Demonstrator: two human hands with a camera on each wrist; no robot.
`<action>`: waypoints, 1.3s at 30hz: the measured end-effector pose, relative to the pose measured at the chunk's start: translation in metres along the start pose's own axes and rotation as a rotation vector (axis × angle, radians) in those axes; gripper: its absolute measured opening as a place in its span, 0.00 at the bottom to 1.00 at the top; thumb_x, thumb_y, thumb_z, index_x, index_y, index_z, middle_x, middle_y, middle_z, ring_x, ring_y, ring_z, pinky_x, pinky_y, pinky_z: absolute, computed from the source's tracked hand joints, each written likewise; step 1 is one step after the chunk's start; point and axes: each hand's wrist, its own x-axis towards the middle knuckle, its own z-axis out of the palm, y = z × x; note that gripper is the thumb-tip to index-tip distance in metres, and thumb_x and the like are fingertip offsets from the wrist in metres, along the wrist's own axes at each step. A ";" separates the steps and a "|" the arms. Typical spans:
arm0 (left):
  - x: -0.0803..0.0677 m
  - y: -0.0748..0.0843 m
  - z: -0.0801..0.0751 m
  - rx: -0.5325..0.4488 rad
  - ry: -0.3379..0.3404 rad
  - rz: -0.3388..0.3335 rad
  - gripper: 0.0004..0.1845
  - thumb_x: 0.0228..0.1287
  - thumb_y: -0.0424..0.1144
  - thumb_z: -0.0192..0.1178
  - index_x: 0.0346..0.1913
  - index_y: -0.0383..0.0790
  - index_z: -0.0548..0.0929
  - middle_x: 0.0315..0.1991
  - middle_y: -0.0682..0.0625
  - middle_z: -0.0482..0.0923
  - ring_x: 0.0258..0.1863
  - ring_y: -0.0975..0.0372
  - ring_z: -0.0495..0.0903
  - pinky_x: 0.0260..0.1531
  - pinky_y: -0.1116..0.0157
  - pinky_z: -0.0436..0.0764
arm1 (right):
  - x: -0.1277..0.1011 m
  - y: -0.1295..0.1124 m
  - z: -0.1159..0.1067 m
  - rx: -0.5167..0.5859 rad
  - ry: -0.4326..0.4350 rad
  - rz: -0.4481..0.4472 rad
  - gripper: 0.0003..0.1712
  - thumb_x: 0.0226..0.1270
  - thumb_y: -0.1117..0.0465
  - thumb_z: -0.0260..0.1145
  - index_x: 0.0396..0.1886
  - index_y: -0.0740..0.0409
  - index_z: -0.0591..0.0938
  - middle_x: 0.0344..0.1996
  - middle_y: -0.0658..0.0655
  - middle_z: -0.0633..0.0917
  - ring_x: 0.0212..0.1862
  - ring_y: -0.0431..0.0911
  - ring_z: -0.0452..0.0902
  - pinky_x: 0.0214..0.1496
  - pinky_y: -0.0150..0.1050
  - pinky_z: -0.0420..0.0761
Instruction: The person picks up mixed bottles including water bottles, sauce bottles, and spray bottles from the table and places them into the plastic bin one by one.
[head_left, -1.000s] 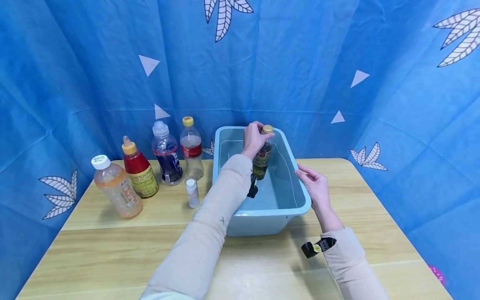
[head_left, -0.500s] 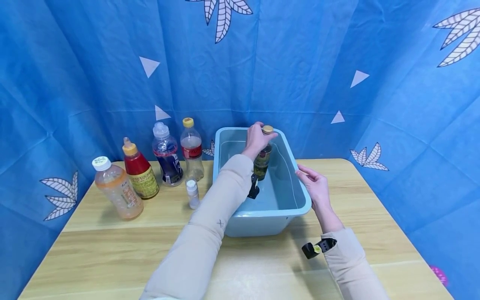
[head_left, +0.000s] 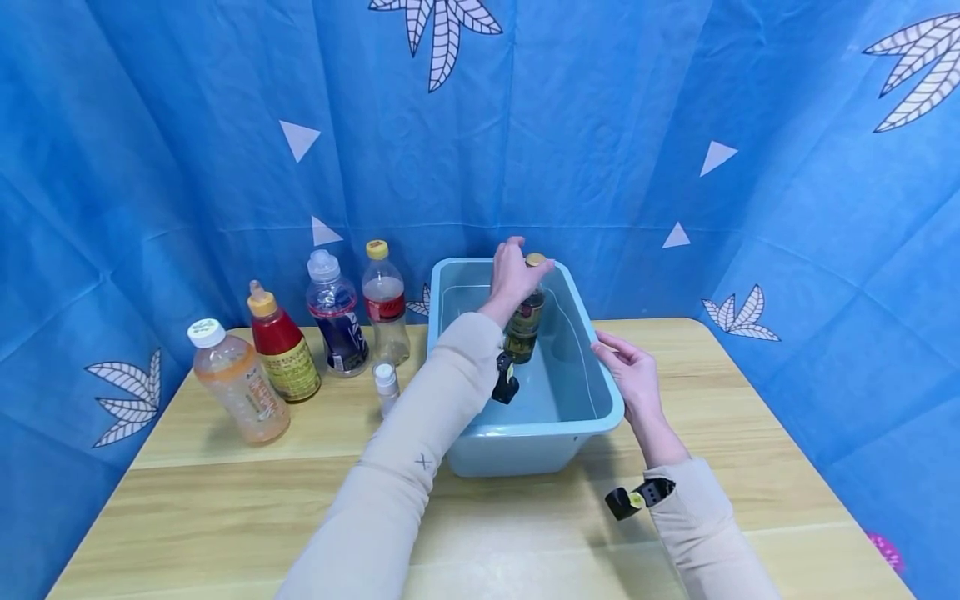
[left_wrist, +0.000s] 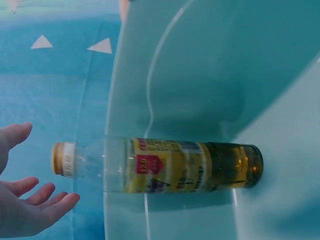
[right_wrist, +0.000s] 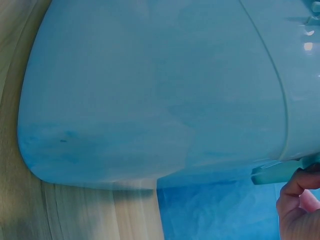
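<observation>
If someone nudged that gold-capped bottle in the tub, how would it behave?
Tall and narrow, the bottle might tip, then perhaps roll on its round side. Amber liquid near its base may steady it slightly.

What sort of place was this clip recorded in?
Probably a makeshift filming corner, though the room beyond isn't visible: a patterned blue curtain hangs behind and along both sides of a wooden table, which holds a tub and several bottles.

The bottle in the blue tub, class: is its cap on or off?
On: in the left wrist view, a gold cap tops the bottle.
</observation>
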 end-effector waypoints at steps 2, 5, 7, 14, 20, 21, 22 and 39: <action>-0.002 0.004 -0.003 -0.005 0.001 0.006 0.32 0.56 0.48 0.60 0.60 0.37 0.64 0.56 0.44 0.65 0.54 0.58 0.66 0.52 0.65 0.68 | 0.000 0.000 0.000 0.002 0.006 -0.001 0.24 0.56 0.57 0.65 0.53 0.61 0.76 0.25 0.45 0.81 0.28 0.37 0.79 0.31 0.31 0.79; -0.005 0.009 -0.008 -0.027 0.000 0.015 0.30 0.56 0.48 0.59 0.60 0.38 0.66 0.56 0.44 0.67 0.53 0.58 0.66 0.51 0.65 0.69 | -0.001 -0.001 0.000 0.002 0.006 0.003 0.24 0.56 0.57 0.65 0.52 0.62 0.76 0.24 0.45 0.81 0.28 0.38 0.79 0.31 0.31 0.79; -0.007 0.012 -0.011 -0.029 0.002 0.026 0.30 0.56 0.48 0.59 0.59 0.38 0.67 0.55 0.45 0.68 0.54 0.59 0.66 0.51 0.65 0.69 | -0.001 -0.001 -0.001 0.000 0.004 0.006 0.24 0.57 0.57 0.64 0.52 0.62 0.76 0.26 0.46 0.82 0.29 0.38 0.79 0.32 0.31 0.79; -0.014 0.023 -0.025 -0.063 0.002 0.078 0.26 0.56 0.48 0.60 0.54 0.38 0.72 0.50 0.47 0.73 0.51 0.59 0.70 0.47 0.66 0.71 | -0.004 -0.001 -0.002 0.046 -0.027 -0.050 0.23 0.53 0.54 0.67 0.49 0.58 0.79 0.32 0.55 0.83 0.30 0.40 0.79 0.32 0.32 0.79; -0.022 0.030 -0.038 -0.099 -0.004 0.117 0.21 0.55 0.47 0.61 0.49 0.38 0.75 0.44 0.48 0.76 0.45 0.60 0.73 0.43 0.67 0.73 | -0.003 -0.001 -0.002 0.043 -0.016 -0.057 0.23 0.53 0.54 0.67 0.49 0.60 0.79 0.26 0.51 0.83 0.28 0.39 0.78 0.30 0.30 0.78; -0.024 0.030 -0.040 -0.108 -0.006 0.122 0.21 0.55 0.46 0.61 0.49 0.38 0.75 0.44 0.48 0.76 0.44 0.61 0.74 0.42 0.67 0.74 | -0.003 -0.001 -0.002 0.012 -0.004 -0.043 0.25 0.54 0.54 0.67 0.50 0.61 0.78 0.26 0.50 0.82 0.28 0.38 0.78 0.31 0.30 0.78; -0.026 0.030 -0.042 -0.115 -0.008 0.130 0.21 0.55 0.46 0.61 0.49 0.38 0.76 0.43 0.48 0.76 0.43 0.61 0.74 0.41 0.68 0.74 | -0.002 -0.001 -0.001 0.008 0.003 -0.037 0.24 0.54 0.55 0.66 0.50 0.61 0.78 0.25 0.49 0.82 0.28 0.38 0.78 0.31 0.30 0.78; -0.054 0.014 -0.072 -0.163 -0.036 0.217 0.17 0.55 0.43 0.62 0.45 0.37 0.78 0.38 0.47 0.78 0.36 0.59 0.77 0.35 0.68 0.76 | 0.001 0.000 0.002 0.034 -0.004 -0.012 0.24 0.57 0.60 0.64 0.52 0.66 0.75 0.22 0.44 0.81 0.26 0.36 0.78 0.29 0.30 0.78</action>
